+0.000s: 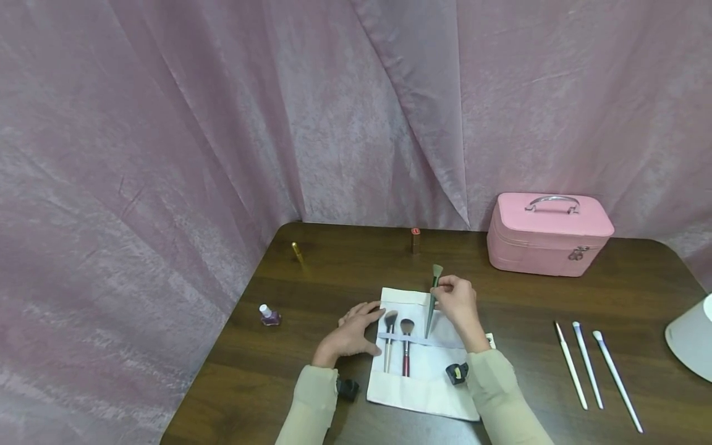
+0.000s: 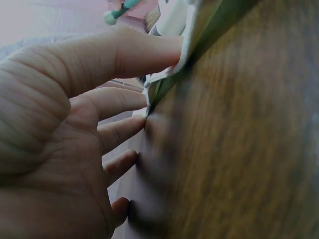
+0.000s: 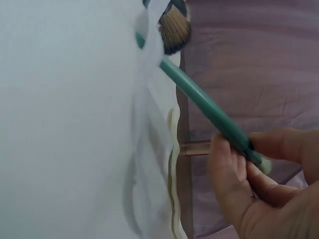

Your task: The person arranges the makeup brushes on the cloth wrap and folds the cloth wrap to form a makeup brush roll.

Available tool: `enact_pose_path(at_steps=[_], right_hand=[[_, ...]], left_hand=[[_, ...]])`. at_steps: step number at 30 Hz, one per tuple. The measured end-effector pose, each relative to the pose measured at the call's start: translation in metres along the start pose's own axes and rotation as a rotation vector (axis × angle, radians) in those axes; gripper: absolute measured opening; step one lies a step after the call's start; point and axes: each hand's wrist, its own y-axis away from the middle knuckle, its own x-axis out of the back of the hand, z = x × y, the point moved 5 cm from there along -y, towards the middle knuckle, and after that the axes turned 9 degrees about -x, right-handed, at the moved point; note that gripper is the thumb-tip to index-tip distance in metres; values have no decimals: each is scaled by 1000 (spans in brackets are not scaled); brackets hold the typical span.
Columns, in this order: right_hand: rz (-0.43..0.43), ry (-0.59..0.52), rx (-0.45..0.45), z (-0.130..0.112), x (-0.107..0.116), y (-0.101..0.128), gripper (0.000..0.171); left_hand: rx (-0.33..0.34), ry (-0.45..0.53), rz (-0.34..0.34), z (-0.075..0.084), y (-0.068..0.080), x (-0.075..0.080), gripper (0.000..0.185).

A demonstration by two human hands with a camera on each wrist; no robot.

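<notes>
A white cloth brush roll (image 1: pixel 425 383) lies flat on the dark wooden table (image 1: pixel 639 290). Two brushes (image 1: pixel 397 343) sit tucked under its elastic strap. My right hand (image 1: pixel 453 300) pinches a green-handled brush (image 1: pixel 432 296) near its bristle end, with the handle tip reaching down to the strap (image 3: pixel 149 64). In the right wrist view the green brush (image 3: pixel 204 102) slants across the white cloth (image 3: pixel 65 124). My left hand (image 1: pixel 356 327) rests flat on the table, its fingers (image 2: pixel 144 47) pressing the roll's left edge (image 2: pixel 184 55).
A pink cosmetic case (image 1: pixel 547 235) stands at the back right. Three thin white-handled brushes (image 1: pixel 592 371) lie on the right. A nail polish bottle (image 1: pixel 269 315), a gold tube (image 1: pixel 298 252) and a brown lipstick (image 1: pixel 415 240) stand further back. A white object (image 1: pixel 692 337) sits at the right edge.
</notes>
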Motion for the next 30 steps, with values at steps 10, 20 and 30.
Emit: enact_pose_path(at_steps=[10,20,30], right_hand=[[-63,73,-66,5,-7,4,18],[-86,89,-133,9,-10,10,16],[-89,92,-159,15,-14,12,19]], left_hand=[[-3,10,3,2,-1,2,83],[1,15,1,1,-1,2,83],[-11,19,-5,0,0,0,83]])
